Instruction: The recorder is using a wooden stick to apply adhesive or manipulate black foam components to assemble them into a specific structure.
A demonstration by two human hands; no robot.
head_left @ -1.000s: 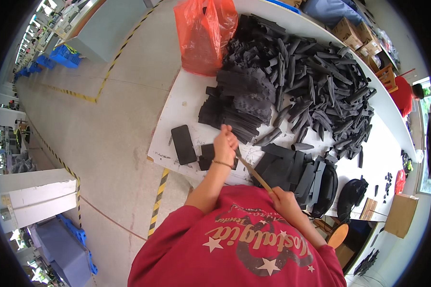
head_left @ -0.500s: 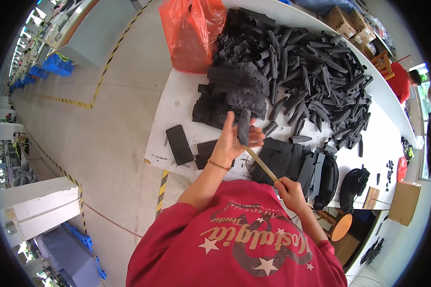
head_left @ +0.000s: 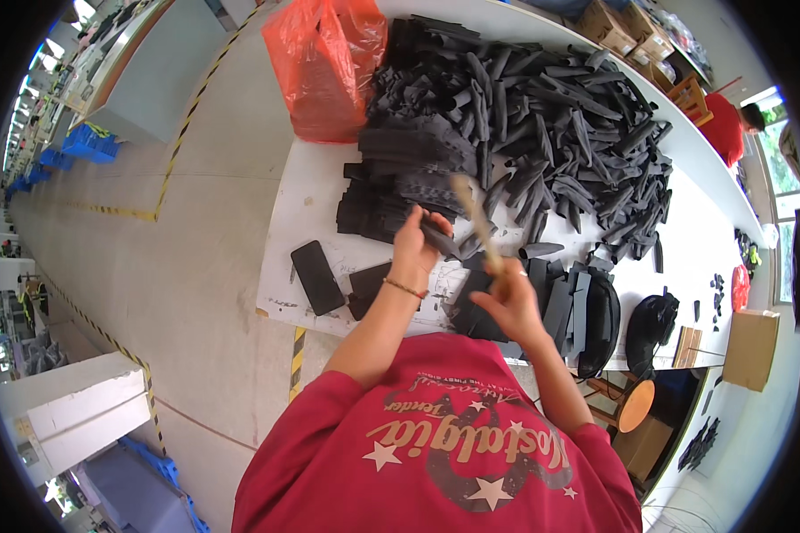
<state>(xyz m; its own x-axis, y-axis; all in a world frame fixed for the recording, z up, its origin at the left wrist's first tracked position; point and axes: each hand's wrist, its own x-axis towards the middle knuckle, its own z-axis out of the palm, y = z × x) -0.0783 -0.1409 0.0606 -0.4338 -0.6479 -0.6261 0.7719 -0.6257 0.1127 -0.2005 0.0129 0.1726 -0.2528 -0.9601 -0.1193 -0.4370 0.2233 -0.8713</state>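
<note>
My left hand [head_left: 413, 245] is closed around a small black fabric tube [head_left: 439, 238], just in front of stacked flat black fabric pieces [head_left: 400, 155]. To its right, my right hand [head_left: 514, 300] grips the lower end of a light wooden stick [head_left: 476, 218]. The stick is smeared by motion; it points up and away from me, apart from the tube. Beyond both hands a large heap of black fabric tubes [head_left: 587, 133] spreads over the white table [head_left: 284, 209].
A red plastic bag [head_left: 324, 84] stands at the table's far left. A black phone [head_left: 317, 277] lies near the left edge. Black bundles [head_left: 600, 324] and a cardboard box [head_left: 750, 348] are on the right, with a round stool [head_left: 636, 406] below. Another person in red [head_left: 722, 129] is at far right.
The stick has come out of the black tube and swung upward with my right hand. My left hand has turned and closed on the tube, which now tilts down to the right.
</note>
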